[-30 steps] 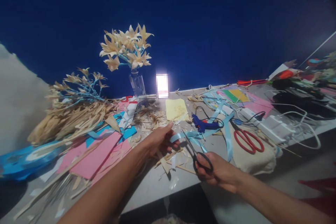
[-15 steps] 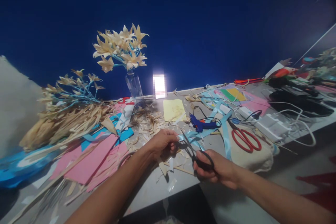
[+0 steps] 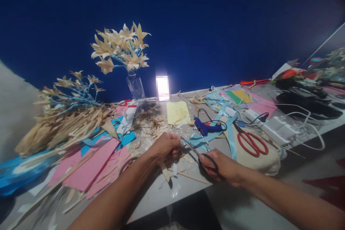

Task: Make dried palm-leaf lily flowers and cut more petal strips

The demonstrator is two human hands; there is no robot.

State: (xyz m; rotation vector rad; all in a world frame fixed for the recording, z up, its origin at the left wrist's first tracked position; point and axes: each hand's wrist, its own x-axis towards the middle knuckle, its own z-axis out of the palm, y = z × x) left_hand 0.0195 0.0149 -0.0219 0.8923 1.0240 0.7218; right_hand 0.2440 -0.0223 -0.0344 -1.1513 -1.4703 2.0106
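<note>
My right hand (image 3: 219, 169) is wrapped round the black handles of a pair of scissors (image 3: 193, 148). The blades point left and up, their tips by the fingertips of my left hand (image 3: 169, 146). My left fingers are pinched together; a small pale bluish bit shows at their tips, too little to name. Just beyond the blades lies light blue ribbon (image 3: 198, 140) on the table. Further back rests a blue glue gun (image 3: 206, 128). A yellow paper sheet (image 3: 178, 113) lies behind my left hand.
Pink paper (image 3: 91, 170) and dried husks (image 3: 64, 125) cover the left side. A bottle (image 3: 136, 88) holds husk flowers (image 3: 121, 48) at the back. Red-handled scissors (image 3: 252, 143) lie on a cloth bundle (image 3: 253, 163) at right, near a power strip (image 3: 280, 129) with white cables.
The scissors have turned to a flatter angle and their blades look closer together. The pale bit at my left fingertips shows less. My left hand has barely moved.
</note>
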